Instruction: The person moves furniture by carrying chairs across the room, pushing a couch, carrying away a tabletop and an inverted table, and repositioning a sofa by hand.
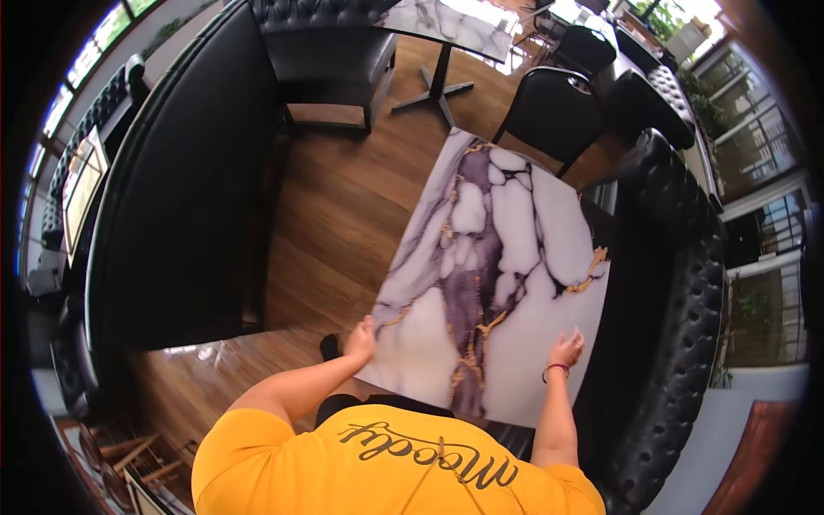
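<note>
A marble-patterned table (515,232) with purple and gold veins stands right in front of me. My left hand (361,340) is at its left edge, thumb up along the side and the other fingers curled around the rim, partly hidden. Over the near right part of the tabletop is my right hand (566,349), fingers apart and holding nothing. I cannot tell whether it touches the surface. A dark red band and a dark bracelet (556,370) circle the right wrist.
A tufted black sofa (678,300) borders the table on the right. At its far end is a black chair (552,112). A long black bench back (184,197) rises on the left, across the wooden floor (335,197). Farther off stands another marble-topped table (463,26).
</note>
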